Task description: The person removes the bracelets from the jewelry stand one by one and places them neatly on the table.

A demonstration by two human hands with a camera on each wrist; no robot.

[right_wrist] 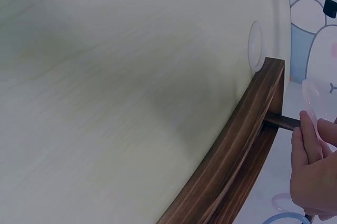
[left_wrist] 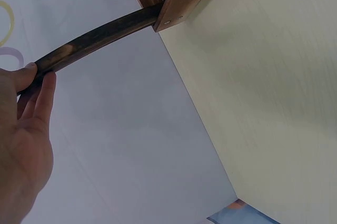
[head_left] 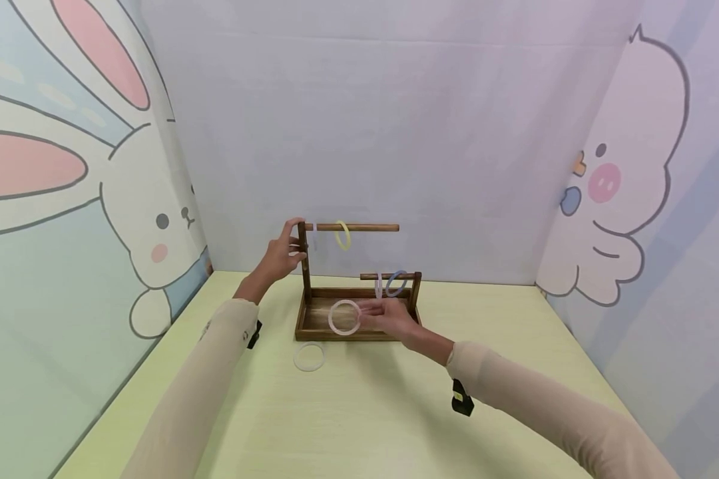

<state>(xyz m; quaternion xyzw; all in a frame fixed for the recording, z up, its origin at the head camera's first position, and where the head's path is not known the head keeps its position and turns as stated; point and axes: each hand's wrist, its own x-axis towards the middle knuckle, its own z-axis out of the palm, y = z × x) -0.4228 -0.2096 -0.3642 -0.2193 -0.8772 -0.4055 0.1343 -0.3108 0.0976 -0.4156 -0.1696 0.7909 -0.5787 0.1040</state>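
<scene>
Table (head_left: 359, 419), pale. Wooden stand (head_left: 417, 287), two-barred. Tray (head_left: 314, 336) at its base, inside partly masked by right hand (head_left: 391, 317). Upper bar (head_left: 371, 227), pointing right from tall post (head_left: 306, 276); lower bar (head_left: 368, 276), shorter, pointing left. Left hand (head_left: 281, 256), fingers and thumb closed about tall post near its top. Right hand, nearest the held ring (head_left: 331, 319), thumb and fingers pinching its right edge. Held ring, pale pink, leftward of those fingers, below upper bar, over or before tray; without long axis, hole running crosswise to both bars. Strung on upper bar: lilac ring (head_left: 314, 233), yellow ring (head_left: 348, 236); on lower bar: pale ring (head_left: 379, 287), blue ring (head_left: 398, 273). Loose ring (head_left: 309, 369), flat on table before tray's left corner.
</scene>
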